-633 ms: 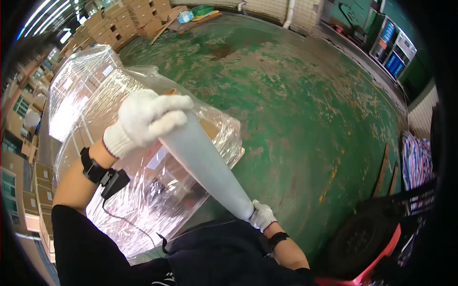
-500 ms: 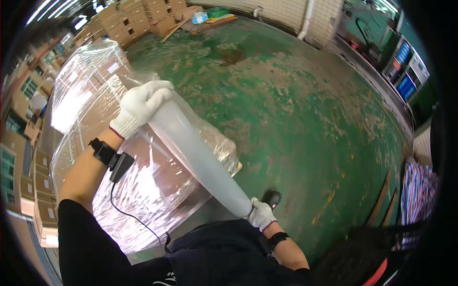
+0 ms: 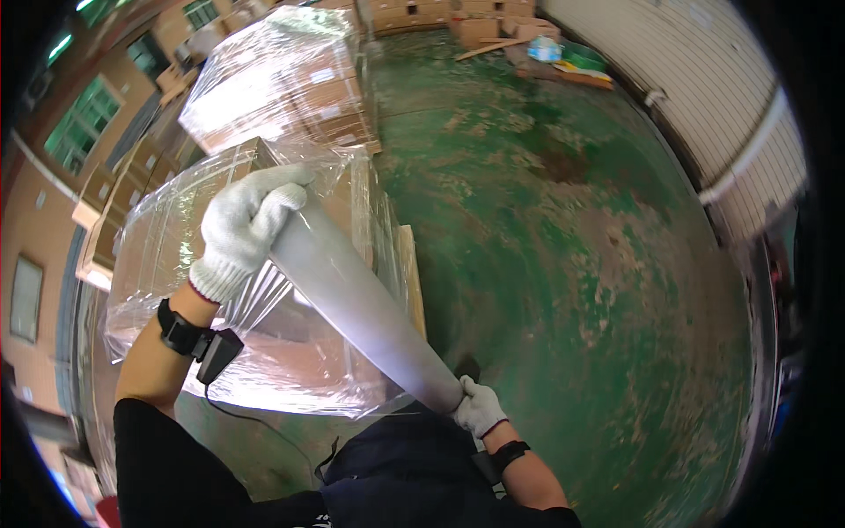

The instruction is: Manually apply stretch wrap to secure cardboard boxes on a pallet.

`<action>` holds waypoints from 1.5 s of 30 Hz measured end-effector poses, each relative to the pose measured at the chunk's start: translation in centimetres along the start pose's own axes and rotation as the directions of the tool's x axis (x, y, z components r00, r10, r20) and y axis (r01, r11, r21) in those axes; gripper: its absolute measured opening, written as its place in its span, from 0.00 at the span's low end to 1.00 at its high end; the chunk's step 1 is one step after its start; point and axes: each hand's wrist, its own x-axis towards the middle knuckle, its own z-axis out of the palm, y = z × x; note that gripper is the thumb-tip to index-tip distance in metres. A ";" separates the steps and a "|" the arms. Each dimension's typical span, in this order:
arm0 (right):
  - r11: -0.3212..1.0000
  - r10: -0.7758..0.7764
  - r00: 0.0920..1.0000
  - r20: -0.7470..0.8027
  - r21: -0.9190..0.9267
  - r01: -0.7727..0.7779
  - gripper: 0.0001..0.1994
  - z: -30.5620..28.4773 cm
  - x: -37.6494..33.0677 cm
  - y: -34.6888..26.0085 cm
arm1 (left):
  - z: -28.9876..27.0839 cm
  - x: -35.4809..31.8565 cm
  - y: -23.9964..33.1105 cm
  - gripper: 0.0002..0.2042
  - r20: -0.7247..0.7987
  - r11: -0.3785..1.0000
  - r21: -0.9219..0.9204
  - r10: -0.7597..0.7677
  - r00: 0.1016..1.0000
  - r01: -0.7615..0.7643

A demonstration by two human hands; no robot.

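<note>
A long roll of stretch film (image 3: 361, 304) slants across in front of me, whitish and glossy. My left hand (image 3: 246, 224), in a white knitted glove, grips its upper end. At the lower end, close to my body, my gloved right hand (image 3: 480, 408) is closed on the roll's tip; what lies inside that grip is hidden. Clear film stretches from the roll over a pallet load of cardboard boxes (image 3: 189, 198) just beyond and left of it. A wooden pallet edge (image 3: 411, 282) shows at the load's right side.
Behind stands another film-wrapped stack of boxes (image 3: 326, 92). More cartons (image 3: 128, 194) line the left. At the far right back lie planks and a green basin (image 3: 581, 58) near a tiled wall (image 3: 669, 44). The green floor (image 3: 546, 290) is worn. A cable (image 3: 255, 421) hangs from my left wrist.
My view has turned left, so the boxes and wall have shifted rightward in it. Both hands still hold the film roll, which keeps nearly the same slant before me.
</note>
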 end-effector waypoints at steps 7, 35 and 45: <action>0.916 0.061 0.998 0.004 -0.397 -0.054 0.13 6.8 7.9 -17.4 | 6.1 11.9 -2.0 0.16 0.029 0.995 0.051 -0.091 0.995 0.089; 0.148 0.551 0.719 -0.425 -0.798 -0.585 0.16 67.3 53.8 -40.2 | 7.8 34.5 -38.4 0.13 -0.722 0.283 0.050 -0.652 0.230 0.958; -0.337 0.587 0.660 -0.469 -0.883 -0.328 0.19 85.5 67.3 -28.9 | 0.0 38.0 -47.5 0.09 -0.758 0.209 0.318 -0.529 0.380 0.925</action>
